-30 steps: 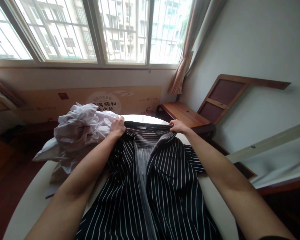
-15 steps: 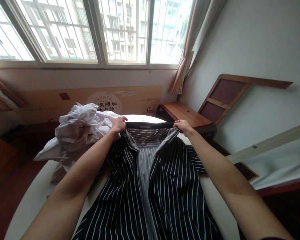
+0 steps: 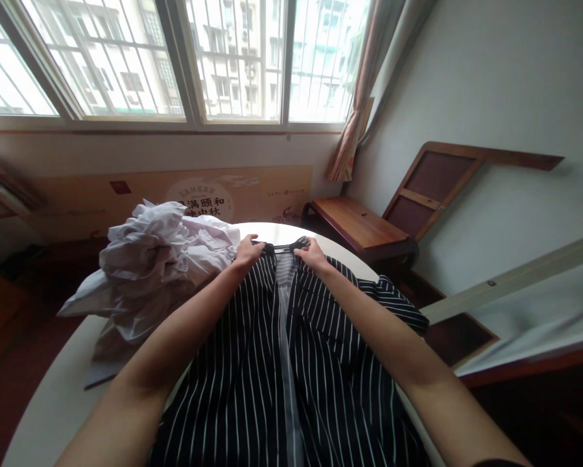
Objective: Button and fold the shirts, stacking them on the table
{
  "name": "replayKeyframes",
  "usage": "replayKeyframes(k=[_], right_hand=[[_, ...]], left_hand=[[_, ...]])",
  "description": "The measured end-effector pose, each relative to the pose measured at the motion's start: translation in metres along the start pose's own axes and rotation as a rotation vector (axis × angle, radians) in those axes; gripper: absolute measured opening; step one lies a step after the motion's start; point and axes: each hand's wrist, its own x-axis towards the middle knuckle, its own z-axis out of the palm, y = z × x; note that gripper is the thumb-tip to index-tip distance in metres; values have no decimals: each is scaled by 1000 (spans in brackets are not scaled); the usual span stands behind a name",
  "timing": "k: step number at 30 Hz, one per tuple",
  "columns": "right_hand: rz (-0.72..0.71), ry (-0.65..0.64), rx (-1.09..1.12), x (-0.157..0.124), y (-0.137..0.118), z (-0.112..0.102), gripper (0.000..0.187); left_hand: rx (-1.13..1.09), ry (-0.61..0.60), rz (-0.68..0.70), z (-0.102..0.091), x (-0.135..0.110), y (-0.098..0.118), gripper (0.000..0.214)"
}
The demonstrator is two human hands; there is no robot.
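Bare arms outstretched, left grip and right grip pinched, near together.

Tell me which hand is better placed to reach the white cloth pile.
Probably the left hand: it is close beside the white cloth pile, while the right hand is farther away. Both hold the striped shirt, so either would likely have to let go first.

The surface is pale, with a curved edge. A crumpled heap of white cloth lies towards its far left edge. Beyond the far edge, a tan printed board bearing dark characters sits below a barred window. A gathered curtain hangs at right. Past the far right edge: a low wooden stand and a wood-framed maroon panel.
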Motion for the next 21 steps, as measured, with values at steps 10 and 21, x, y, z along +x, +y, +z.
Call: replayKeyframes(k=[10,21], right_hand=[[-640,-539,-530,-200,52,-39,80],[-627,-614,-425,-244,31,-30,60]], left_hand=[[501,-543,580,-43,-194,-48,74],[522,-618,613,-65,-240,-57,76]])
